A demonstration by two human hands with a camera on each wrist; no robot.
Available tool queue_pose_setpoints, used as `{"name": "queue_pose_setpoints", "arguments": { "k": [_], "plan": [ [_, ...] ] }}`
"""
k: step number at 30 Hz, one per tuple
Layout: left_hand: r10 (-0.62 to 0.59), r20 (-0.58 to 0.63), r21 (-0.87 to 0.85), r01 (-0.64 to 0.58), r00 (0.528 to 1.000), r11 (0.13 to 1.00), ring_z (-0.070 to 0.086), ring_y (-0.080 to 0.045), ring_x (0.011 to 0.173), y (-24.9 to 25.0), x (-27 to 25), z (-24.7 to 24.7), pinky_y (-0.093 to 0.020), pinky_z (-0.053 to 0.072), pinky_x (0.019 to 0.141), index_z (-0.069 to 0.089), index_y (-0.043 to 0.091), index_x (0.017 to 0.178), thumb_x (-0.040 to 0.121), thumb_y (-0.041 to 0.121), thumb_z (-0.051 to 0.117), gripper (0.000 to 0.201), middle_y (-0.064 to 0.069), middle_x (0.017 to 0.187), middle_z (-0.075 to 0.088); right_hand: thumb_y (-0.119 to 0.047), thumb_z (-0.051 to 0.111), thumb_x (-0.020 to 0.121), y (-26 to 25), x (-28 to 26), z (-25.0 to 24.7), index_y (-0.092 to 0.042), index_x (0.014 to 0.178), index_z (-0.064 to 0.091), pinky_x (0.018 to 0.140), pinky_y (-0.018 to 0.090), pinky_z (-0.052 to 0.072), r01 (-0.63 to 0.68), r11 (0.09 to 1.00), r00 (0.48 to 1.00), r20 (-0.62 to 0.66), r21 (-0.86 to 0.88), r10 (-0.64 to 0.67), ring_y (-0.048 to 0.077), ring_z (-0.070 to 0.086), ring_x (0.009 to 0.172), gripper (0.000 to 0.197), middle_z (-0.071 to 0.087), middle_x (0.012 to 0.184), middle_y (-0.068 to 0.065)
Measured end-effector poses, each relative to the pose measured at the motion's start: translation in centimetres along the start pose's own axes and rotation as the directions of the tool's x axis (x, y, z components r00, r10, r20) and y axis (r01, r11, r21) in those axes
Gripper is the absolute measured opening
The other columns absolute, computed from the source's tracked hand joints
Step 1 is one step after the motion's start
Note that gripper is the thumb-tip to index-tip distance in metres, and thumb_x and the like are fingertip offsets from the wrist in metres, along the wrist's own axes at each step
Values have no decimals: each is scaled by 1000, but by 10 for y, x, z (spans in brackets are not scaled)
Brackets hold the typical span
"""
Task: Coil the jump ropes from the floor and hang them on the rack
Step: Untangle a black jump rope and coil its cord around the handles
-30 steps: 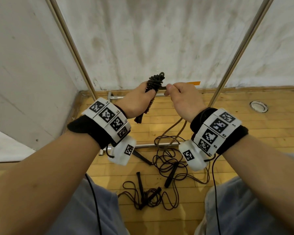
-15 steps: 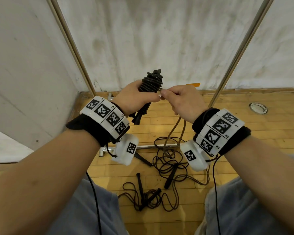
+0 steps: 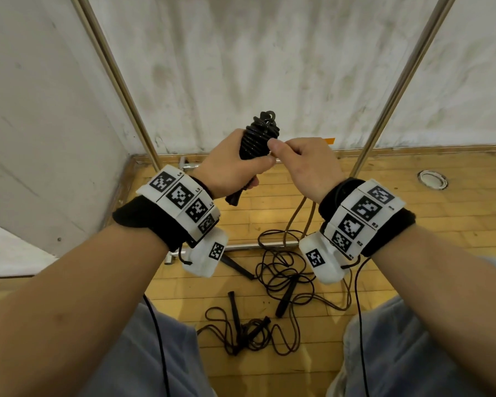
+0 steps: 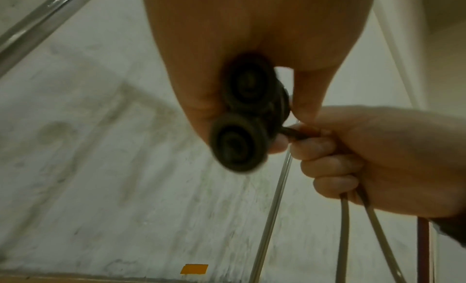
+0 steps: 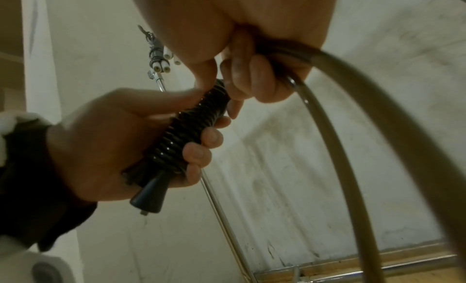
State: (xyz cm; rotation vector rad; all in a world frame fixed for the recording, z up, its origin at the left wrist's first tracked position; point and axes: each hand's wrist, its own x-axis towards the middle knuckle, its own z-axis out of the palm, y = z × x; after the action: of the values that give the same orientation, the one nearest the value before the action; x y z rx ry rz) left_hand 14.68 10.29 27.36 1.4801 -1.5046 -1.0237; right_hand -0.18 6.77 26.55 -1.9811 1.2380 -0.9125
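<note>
With the left hand [image 3: 229, 167] wrapped round the coiled jump rope [image 3: 257, 136] and its handles, and the right hand [image 3: 304, 164] pinching the free cord beside it, slackening that pinch would probably let the wraps spring loose toward the floor [image 3: 413, 202].

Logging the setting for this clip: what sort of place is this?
Probably a gym or sports hall corner. The floor is wooden strip flooring, jump ropes lie tangled on it, and a metal rack stands against a bare, scuffed white wall.
</note>
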Motion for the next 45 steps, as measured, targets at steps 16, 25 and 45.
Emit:
{"name": "queue_pose_setpoints", "arguments": {
  "k": [16, 25, 45],
  "plan": [
    [65, -265, 100, -39, 962, 994, 55, -9, 43, -6, 5, -12, -22, 42, 42, 55, 12, 101, 81, 14, 63, 22, -2, 66, 59, -18, 51, 94, -8, 6, 12, -24, 80, 65, 50, 22, 46, -128, 969, 990, 92, 211, 111, 8, 53, 42, 21, 56, 52, -7],
    [82, -221, 252, -24, 972, 967, 53, -4, 68, -16, 10, -10, -23, 41, 62, 40, 22, 128, 88, 28, 60, 45, 13, 84, 55, -20, 42, 98, -1, 6, 15, -11, 71, 61, 45, 16, 41, -202, 969, 975, 117, 141, 186, 3, 48, 35, 34, 54, 44, -6],
    [36, -179, 326, 25, 983, 945, 61, -3, 80, -15, 5, -19, -32, 55, 78, 48, 27, 123, 73, 37, 76, 58, 15, 87, 58, -11, 48, 95, -7, 1, 3, -16, 82, 61, 42, 17, 43, -174, 949, 976, 172, 262, 131, 3, 49, 39, 18, 61, 57, -4]
  ]
}}
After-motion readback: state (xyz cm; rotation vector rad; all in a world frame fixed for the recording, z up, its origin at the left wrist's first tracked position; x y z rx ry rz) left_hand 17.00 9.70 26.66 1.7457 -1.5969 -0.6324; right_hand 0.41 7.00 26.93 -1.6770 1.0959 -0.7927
